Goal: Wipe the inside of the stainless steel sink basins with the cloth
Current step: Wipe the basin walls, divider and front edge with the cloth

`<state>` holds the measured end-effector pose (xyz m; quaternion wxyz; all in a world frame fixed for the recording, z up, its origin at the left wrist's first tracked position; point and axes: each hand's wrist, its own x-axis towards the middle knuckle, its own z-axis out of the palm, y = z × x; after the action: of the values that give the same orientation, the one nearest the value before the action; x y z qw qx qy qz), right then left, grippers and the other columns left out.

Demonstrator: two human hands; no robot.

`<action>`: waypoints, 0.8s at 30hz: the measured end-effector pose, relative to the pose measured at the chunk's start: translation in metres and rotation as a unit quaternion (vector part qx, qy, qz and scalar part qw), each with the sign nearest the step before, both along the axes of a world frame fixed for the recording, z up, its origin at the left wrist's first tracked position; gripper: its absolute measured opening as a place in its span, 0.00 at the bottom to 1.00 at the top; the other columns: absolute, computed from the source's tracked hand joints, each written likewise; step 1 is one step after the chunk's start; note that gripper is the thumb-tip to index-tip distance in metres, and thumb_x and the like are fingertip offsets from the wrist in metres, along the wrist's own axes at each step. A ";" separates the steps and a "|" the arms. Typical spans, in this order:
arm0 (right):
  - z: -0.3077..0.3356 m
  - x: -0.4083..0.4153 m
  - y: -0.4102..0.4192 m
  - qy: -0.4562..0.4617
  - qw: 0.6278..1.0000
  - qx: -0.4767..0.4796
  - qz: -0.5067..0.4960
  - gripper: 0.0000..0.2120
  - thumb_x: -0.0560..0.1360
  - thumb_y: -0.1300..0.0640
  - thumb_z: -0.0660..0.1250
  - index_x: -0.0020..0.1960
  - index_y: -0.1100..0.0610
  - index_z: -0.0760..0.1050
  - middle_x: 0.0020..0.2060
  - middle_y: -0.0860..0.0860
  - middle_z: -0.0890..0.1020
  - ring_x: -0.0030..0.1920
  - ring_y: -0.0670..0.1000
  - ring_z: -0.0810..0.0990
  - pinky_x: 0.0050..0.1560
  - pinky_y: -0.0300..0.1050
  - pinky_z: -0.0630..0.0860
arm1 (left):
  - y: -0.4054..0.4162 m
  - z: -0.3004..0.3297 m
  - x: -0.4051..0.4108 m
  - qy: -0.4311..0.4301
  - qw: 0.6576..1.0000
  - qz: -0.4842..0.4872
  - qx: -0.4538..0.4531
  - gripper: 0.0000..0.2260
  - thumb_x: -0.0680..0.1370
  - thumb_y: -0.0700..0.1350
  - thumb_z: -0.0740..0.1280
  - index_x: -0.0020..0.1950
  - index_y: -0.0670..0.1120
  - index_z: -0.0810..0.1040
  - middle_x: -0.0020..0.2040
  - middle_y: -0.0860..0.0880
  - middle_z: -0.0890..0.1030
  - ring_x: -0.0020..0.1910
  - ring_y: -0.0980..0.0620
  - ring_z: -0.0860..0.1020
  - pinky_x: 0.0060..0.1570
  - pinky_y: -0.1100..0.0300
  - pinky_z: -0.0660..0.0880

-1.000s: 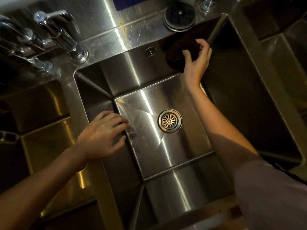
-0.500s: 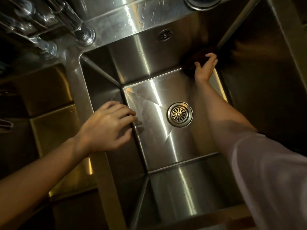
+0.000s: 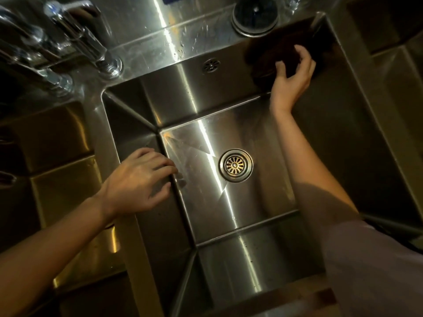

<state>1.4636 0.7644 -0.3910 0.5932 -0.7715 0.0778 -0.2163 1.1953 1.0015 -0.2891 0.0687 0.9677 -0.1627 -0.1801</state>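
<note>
A deep stainless steel sink basin [image 3: 174,106] fills the middle of the view, with a round drain [image 3: 235,165] in its floor. My right hand [image 3: 291,78] presses a dark brown cloth [image 3: 267,57] against the upper part of the back wall, near the far right corner. My left hand [image 3: 139,179] rests with spread fingers on the basin's left rim and holds nothing. A small overflow grille [image 3: 211,65] sits in the back wall, left of the cloth.
Chrome taps [image 3: 75,40] stand at the far left on the wet ledge. A round black-topped fitting [image 3: 254,16] sits on the ledge behind the cloth. A second basin [image 3: 57,179] lies to the left, and another recess [image 3: 389,30] to the far right.
My right hand has slid the cloth up the back wall, from near the floor edge to just under the rim. My left hand has stayed on the left rim.
</note>
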 end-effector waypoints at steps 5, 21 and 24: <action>0.023 0.004 0.001 -0.042 0.999 0.007 0.012 0.18 0.70 0.66 0.70 0.60 0.64 0.75 0.57 0.57 0.74 0.60 0.52 0.75 0.59 0.24 0.66 | -0.001 0.000 0.000 -0.002 1.000 0.001 -0.002 0.20 0.75 0.55 0.57 0.57 0.48 0.81 0.55 0.49 0.81 0.56 0.50 0.78 0.65 0.51 0.64; -0.074 0.012 -0.013 0.152 0.981 -0.107 0.061 0.17 0.68 0.64 0.72 0.53 0.56 0.70 0.57 0.55 0.73 0.59 0.52 0.74 0.52 0.23 0.60 | 0.003 -0.005 -0.001 -0.022 0.999 0.000 -0.031 0.17 0.76 0.53 0.57 0.53 0.49 0.83 0.53 0.48 0.82 0.55 0.49 0.79 0.64 0.50 0.65; -0.093 0.010 -0.009 0.208 0.968 -0.125 0.063 0.19 0.69 0.65 0.72 0.57 0.59 0.70 0.59 0.55 0.73 0.62 0.53 0.74 0.55 0.32 0.65 | 0.003 -0.005 -0.002 -0.024 0.999 -0.002 -0.043 0.16 0.76 0.53 0.58 0.52 0.49 0.83 0.53 0.48 0.82 0.55 0.49 0.79 0.64 0.49 0.66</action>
<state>1.4738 0.7550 -0.4839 0.4753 -0.8709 0.1232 -0.0208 1.1936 1.0045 -0.2944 0.1063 0.9674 -0.1743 -0.1500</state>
